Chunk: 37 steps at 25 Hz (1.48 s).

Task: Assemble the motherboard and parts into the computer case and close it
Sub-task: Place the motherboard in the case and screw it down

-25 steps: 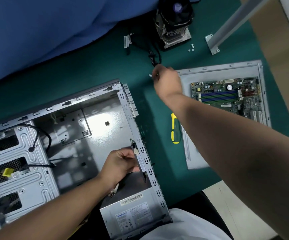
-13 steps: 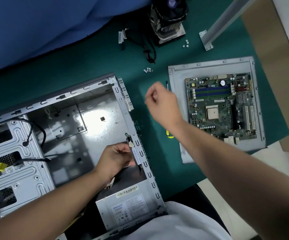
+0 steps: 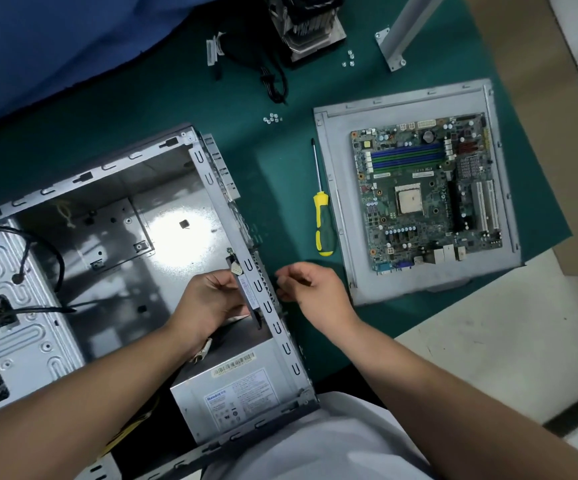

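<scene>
The open grey computer case [image 3: 107, 174] lies on its side at the left, with a power supply [image 3: 242, 396] in its near corner. My left hand [image 3: 208, 303] grips a thin black part [image 3: 244, 287] against the inside of the case's rear wall. My right hand [image 3: 315, 292] is just outside that wall, its fingertips pinched on something too small to make out. The green motherboard [image 3: 426, 192] rests on the grey side panel [image 3: 336, 140] at the right.
A yellow-and-green screwdriver [image 3: 323, 223] lies between the case and the panel. Loose screws [image 3: 272, 118] sit on the green mat, with more screws [image 3: 349, 60] beside the CPU cooler [image 3: 310, 26]. Black cables [image 3: 273, 81] and a metal post [image 3: 405, 32] lie at the back.
My right hand left the screw pile and came back toward me to the outside of the case's rear wall. My left hand kept the black part in place.
</scene>
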Motion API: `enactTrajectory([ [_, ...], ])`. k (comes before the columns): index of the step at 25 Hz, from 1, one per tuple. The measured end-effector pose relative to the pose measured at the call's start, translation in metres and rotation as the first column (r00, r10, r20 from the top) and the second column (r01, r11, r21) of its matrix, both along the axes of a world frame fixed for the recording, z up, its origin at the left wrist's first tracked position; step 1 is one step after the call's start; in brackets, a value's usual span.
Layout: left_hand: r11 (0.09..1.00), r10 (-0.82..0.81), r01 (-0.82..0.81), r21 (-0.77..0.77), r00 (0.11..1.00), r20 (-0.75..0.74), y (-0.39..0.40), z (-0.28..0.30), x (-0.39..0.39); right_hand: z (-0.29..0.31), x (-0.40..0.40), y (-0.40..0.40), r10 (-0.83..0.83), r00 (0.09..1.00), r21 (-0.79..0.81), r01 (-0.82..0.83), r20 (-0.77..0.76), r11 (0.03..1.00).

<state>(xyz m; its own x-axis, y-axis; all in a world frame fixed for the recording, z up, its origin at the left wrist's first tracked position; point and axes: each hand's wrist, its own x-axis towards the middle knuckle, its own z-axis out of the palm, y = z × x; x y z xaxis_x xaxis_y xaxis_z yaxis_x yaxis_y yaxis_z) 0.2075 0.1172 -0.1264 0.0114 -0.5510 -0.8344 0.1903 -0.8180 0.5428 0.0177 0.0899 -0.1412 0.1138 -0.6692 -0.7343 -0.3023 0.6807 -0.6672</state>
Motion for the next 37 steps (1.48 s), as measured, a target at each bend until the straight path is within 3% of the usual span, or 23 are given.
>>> enactTrajectory([
  [8, 0.999, -0.032, 0.032, -0.004, 0.996, 0.078, -0.003, 0.008, -0.003, -0.007, -0.002, -0.003, -0.105, 0.99, 0.085, 0.097, 0.094, 0.992],
  [14, 0.999, -0.036, 0.038, -0.011, 0.995, 0.09, -0.002, 0.005, -0.002, -0.01, -0.001, -0.008, -0.07, 0.985, 0.077, 0.059, 0.157, 0.995],
  [21, 1.0, -0.016, 0.017, -0.013, 0.997, 0.071, -0.002, 0.006, -0.003, -0.011, 0.004, -0.008, 0.008, 0.99, -0.002, -0.008, 0.138, 1.0],
  [37, 0.998, -0.054, 0.055, -0.018, 0.996, 0.076, 0.0, -0.001, -0.002, -0.018, 0.009, -0.003, -0.008, 0.994, -0.018, 0.01, 0.106, 1.0],
])
